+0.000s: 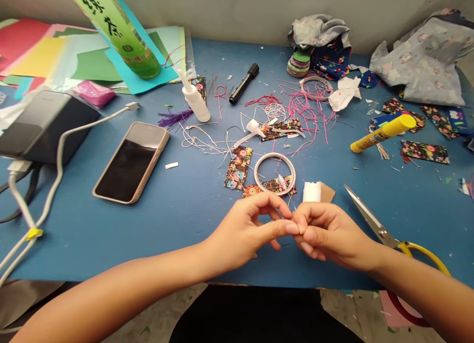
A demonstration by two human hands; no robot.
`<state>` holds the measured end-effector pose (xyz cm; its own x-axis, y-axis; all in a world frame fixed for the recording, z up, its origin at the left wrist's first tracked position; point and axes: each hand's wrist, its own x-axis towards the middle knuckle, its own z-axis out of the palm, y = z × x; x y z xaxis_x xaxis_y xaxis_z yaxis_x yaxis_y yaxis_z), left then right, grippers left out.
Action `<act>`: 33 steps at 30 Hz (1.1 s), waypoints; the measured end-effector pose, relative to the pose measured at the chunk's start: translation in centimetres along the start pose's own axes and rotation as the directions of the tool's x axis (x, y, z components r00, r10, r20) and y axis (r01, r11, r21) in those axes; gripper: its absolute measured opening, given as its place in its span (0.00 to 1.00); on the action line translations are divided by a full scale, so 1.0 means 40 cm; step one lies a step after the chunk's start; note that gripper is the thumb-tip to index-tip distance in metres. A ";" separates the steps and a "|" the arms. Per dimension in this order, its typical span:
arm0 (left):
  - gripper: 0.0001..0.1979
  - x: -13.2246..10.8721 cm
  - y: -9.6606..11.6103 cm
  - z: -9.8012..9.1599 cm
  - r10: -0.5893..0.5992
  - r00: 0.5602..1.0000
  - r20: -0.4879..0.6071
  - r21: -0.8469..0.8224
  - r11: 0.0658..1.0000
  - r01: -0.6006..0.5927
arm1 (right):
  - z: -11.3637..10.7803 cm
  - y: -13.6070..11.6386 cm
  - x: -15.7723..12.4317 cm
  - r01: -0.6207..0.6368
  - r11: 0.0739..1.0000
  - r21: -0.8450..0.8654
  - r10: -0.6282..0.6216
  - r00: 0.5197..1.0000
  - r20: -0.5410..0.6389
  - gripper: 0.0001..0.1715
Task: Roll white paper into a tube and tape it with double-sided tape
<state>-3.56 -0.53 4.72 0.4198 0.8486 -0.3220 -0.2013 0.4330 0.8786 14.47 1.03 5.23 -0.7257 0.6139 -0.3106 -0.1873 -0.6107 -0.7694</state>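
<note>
My left hand (249, 229) and my right hand (326, 230) meet fingertip to fingertip above the near edge of the blue table (166, 224). They pinch something very small between them; I cannot tell what it is. A white roll on a brown card piece (313, 191) stands just behind my right hand. A white wrapped ring (274, 173) lies behind my left hand, on floral fabric strips (238, 167).
Scissors with yellow handles (385, 233) lie right of my right hand. A phone (132, 161), a power bank (40, 126) with cables, a glue bottle (194, 100), a black marker (243, 83), pink threads (311, 111), a yellow glue stick (383, 133), a green bottle (122, 32), coloured papers and fabric heaps fill the table.
</note>
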 end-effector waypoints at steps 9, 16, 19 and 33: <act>0.06 -0.012 -0.009 0.001 0.279 0.959 -0.054 0.135 0.954 -0.269 | -0.003 0.010 0.002 0.010 1.000 -0.002 -0.010 0.999 -0.039 0.17; 0.06 -0.007 -0.007 -0.013 0.315 0.949 -0.019 0.367 0.885 -0.287 | -0.022 -0.031 0.003 0.214 0.966 -0.148 -0.242 0.946 -0.216 0.20; 0.07 0.003 -0.008 -0.015 0.308 0.951 0.022 0.510 0.815 -0.276 | -0.042 -0.064 0.010 0.305 0.924 -0.231 -0.371 0.862 -0.345 0.22; 0.13 0.117 -0.023 0.053 0.225 0.497 0.838 0.534 -0.526 -0.662 | -0.138 -0.167 -0.005 0.291 0.782 -0.552 -0.589 0.636 -0.499 0.25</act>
<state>0.46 2.40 3.16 0.9049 0.2645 0.3335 0.3007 -0.9518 -0.0611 19.53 7.75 7.36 -0.0206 0.9995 -0.0228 0.0078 -0.0226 -0.9997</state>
